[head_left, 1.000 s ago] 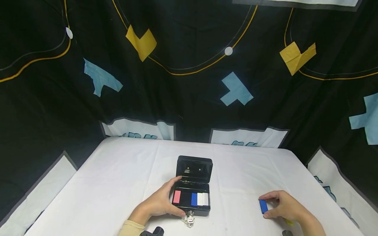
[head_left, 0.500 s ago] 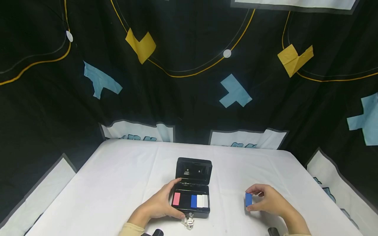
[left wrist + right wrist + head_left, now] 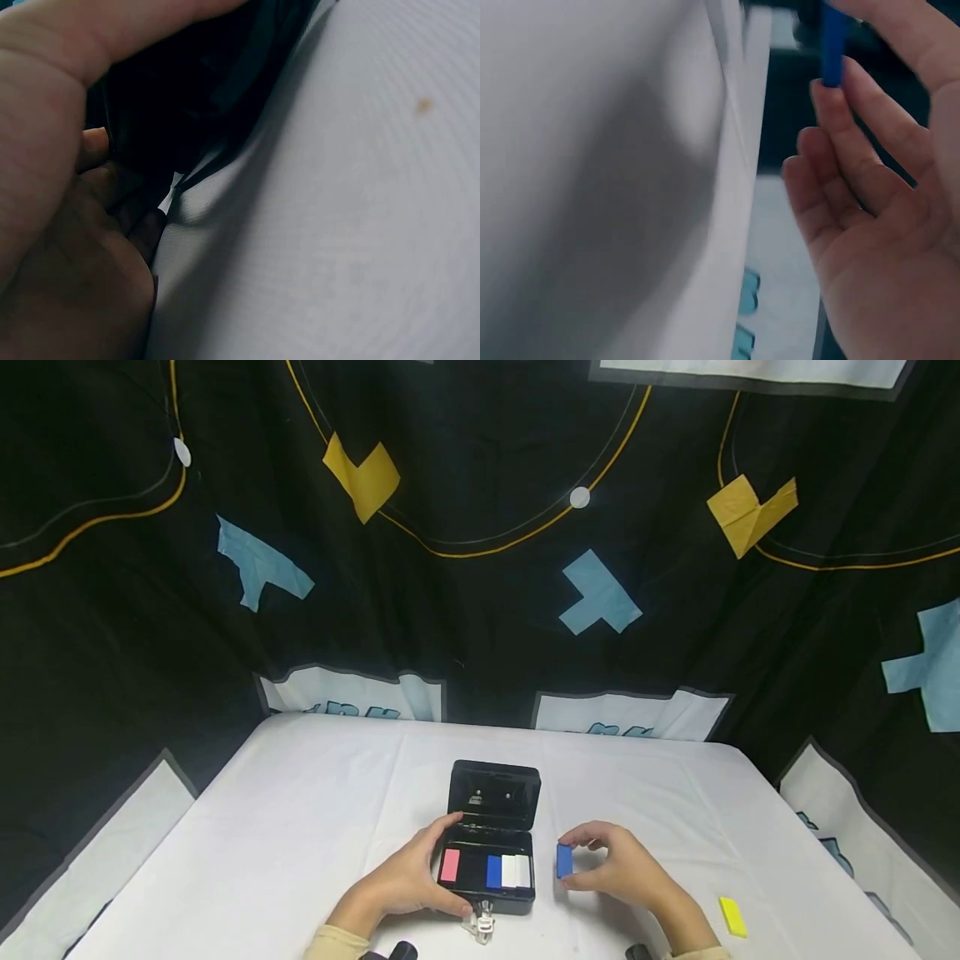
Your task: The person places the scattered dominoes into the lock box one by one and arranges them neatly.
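Observation:
A small black cash box stands on the white table with its lid raised. Inside it lie a pink block, a blue block and two white blocks. My left hand grips the box's left side, thumb at the front corner, fingers toward the hinge; the left wrist view shows that hand against the dark box wall. To the right of the box, my right hand pinches another blue block between thumb and fingertips, above the cloth.
Silver metal pieces, seemingly a lock or keys, hang at the box's front. A yellow block lies on the white tablecloth at the right. Behind the table hangs a dark patterned curtain.
My right hand has carried the blue block leftward, close to the box. The yellow block, earlier mostly hidden by that hand, shows fully. My left hand keeps its grip.

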Demonstrator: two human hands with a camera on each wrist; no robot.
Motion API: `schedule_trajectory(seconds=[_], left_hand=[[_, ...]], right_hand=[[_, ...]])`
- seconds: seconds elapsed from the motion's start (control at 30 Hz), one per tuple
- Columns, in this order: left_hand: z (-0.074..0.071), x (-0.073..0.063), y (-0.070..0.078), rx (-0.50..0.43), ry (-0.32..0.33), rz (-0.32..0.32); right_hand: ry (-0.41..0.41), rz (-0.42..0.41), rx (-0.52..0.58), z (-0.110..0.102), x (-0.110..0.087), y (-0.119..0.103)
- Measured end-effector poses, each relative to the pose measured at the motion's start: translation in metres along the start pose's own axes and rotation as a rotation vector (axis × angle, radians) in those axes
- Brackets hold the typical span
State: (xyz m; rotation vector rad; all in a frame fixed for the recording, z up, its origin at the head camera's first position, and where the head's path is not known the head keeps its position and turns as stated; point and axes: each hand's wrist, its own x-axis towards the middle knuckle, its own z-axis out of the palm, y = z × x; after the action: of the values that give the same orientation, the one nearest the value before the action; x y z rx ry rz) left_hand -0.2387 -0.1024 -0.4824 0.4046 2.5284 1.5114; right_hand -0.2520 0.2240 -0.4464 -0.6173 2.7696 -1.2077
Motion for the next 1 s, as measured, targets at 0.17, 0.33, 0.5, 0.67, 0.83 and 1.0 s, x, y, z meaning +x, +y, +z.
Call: schedule_trajectory(seconds=[0.17,0.33,0.5,0.67,0.83,1.0], left_hand=[[-0.001,0.0,0.0,0.006,-0.003,0.012],[-0.001,0.0,-0.001,0.006,-0.012,0.014],[-0.003,0.0,-0.001,0.008,-0.026,0.017],[-0.005,0.0,-0.001,0.012,-0.036,0.034],[-0.005,-0.001,0.0,0.009,-0.04,0.04],[-0.005,0.0,-0.001,0.01,-0.046,0.036]], right_hand=[[0.022,-0.052,0.05,0.019,0.007,-0.012],[0.034,-0.071,0.051,0.035,0.018,-0.027],[0.021,-0.113,0.007,0.051,0.031,-0.043],[-0.016,-0.138,-0.046,0.07,0.041,-0.055],[-0.03,-0.116,-0.1,0.084,0.046,-0.062],[-0.031,-0.097,-0.179,0.09,0.047,-0.069]])
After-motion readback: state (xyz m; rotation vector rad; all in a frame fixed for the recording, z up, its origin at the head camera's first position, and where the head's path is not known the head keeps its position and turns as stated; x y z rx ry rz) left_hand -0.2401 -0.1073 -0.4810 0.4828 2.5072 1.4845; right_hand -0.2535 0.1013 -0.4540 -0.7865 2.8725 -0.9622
